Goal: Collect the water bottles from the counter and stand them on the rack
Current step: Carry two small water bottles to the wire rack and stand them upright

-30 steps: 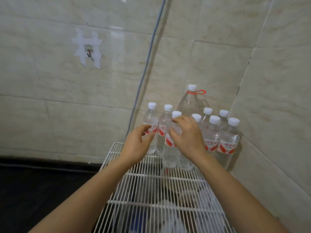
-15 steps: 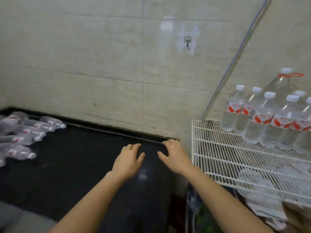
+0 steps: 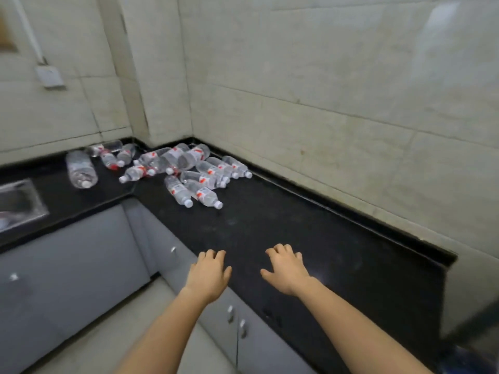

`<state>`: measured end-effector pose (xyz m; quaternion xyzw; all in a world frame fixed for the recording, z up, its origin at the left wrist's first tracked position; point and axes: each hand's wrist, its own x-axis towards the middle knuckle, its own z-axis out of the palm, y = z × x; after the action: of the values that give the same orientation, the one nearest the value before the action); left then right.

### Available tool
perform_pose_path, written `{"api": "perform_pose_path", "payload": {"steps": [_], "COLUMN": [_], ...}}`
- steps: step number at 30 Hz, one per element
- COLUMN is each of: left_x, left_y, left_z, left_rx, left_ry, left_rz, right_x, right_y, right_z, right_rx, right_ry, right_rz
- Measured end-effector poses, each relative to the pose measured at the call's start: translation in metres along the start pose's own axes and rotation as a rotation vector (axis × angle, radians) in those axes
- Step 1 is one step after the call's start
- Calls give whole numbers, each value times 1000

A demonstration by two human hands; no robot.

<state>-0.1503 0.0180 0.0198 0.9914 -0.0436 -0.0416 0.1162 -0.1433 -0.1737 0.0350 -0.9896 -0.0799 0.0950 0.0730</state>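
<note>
Several clear water bottles (image 3: 189, 171) with red-and-white labels and white caps lie on their sides in the far corner of the black counter (image 3: 310, 252). The nearest two (image 3: 204, 195) point their caps toward me. A larger bottle (image 3: 80, 168) lies apart at the left. My left hand (image 3: 209, 273) and my right hand (image 3: 287, 271) hover palm down over the counter's near part, fingers relaxed, holding nothing. Both are well short of the bottles. The rack is out of view.
A steel sink (image 3: 19, 203) is set into the counter at the left. Grey cabinet doors (image 3: 81, 265) with small knobs run below the L-shaped counter. Tiled walls (image 3: 324, 90) close the back and right. A wall socket (image 3: 50, 76) hangs at upper left.
The view has swung left from the rack to the counter corner. Both hands let go of the bottles on the rack and now reach empty over the counter.
</note>
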Motion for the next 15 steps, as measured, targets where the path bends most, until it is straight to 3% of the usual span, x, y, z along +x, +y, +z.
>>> {"api": "perform_pose_path", "payload": {"steps": [15], "left_x": [196], "left_y": [-135], "left_z": [7], "left_rx": [45], "left_ry": [-58], "left_rz": [-11], "right_x": [254], "right_y": [-60], "right_z": [24], "right_rx": [68], "right_ry": [-121], "right_rz": [-6]}}
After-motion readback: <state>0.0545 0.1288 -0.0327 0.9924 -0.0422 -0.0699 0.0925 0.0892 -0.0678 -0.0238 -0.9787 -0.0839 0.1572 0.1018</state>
